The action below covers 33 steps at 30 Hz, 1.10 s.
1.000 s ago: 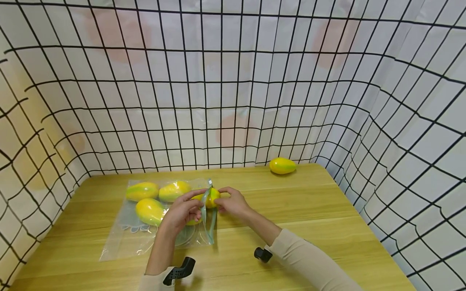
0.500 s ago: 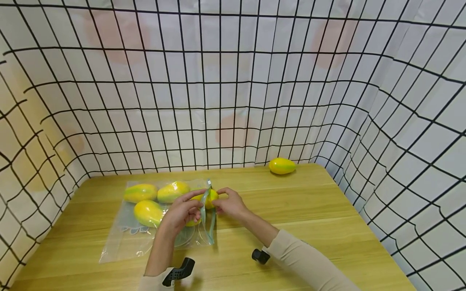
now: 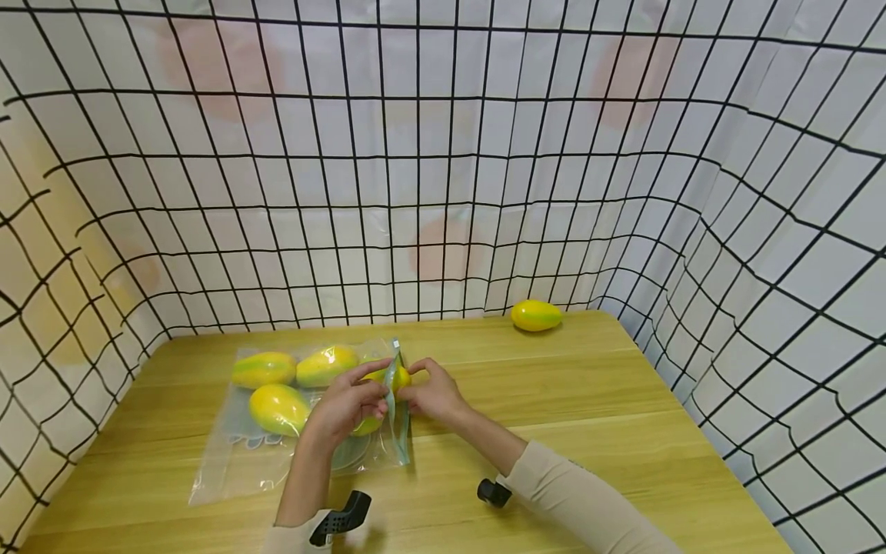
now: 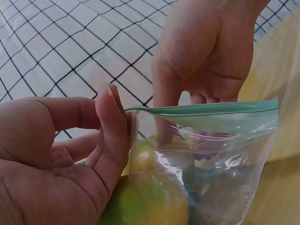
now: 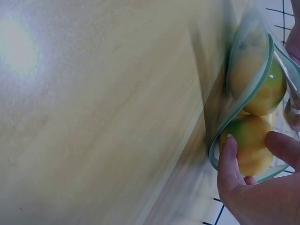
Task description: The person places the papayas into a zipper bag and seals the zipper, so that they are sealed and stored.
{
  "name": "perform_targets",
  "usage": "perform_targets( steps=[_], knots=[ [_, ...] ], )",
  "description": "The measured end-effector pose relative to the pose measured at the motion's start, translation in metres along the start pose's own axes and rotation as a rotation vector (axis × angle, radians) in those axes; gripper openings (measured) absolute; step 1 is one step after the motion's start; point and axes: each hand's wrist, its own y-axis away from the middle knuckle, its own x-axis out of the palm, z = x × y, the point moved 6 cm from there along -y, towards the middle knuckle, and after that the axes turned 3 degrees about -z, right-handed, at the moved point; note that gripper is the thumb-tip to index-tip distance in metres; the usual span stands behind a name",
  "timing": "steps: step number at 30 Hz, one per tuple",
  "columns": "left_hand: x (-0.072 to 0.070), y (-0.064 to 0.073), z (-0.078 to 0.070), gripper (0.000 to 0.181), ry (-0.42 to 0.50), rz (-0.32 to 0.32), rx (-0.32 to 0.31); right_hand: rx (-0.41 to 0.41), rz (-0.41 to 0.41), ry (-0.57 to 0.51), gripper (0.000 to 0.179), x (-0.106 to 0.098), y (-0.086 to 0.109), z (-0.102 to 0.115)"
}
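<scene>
A clear zip bag with a green zip edge lies on the table, its mouth facing right. My left hand pinches the upper layer of that edge between thumb and finger, lifting it. At the mouth, my right hand holds a yellow-green papaya between thumb and fingers; most of this fruit is inside the opening. Several other papayas are in the bag, including one at the back left, one beside it and one nearer me. My left hand partly hides another papaya.
One more papaya lies at the table's back right, near the netting. Black grid netting over white sheeting surrounds the wooden table at the back and sides. Each wrist carries a black camera mount.
My right hand has moved slightly left, pushing its papaya deeper into the bag mouth. The papayas inside have shifted a little left. My left hand keeps its hold on the edge.
</scene>
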Motion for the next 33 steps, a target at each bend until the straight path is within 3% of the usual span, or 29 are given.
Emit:
perform_targets(
  steps=[10, 21, 26, 33],
  knots=[
    [-0.0002, 0.0005, -0.0022, 0.055, -0.016, -0.007, 0.004, -0.024, 0.026, -0.002, 0.044, 0.0001, 0.0012, -0.0006],
    [-0.0005, 0.0010, -0.0025, 0.055, -0.028, 0.005, 0.006, -0.019, 0.016, -0.051, 0.031, -0.0035, -0.0029, -0.0046],
    [0.0001, 0.0019, -0.0037, 0.057, -0.028, 0.027, 0.017, -0.008, 0.014, -0.056, 0.034, -0.0038, -0.0033, -0.0056],
    [0.0000, 0.0005, -0.0033, 0.055, -0.013, 0.005, 0.012, -0.010, 0.029, -0.048, 0.034, -0.0034, -0.0033, -0.0054]
  ],
)
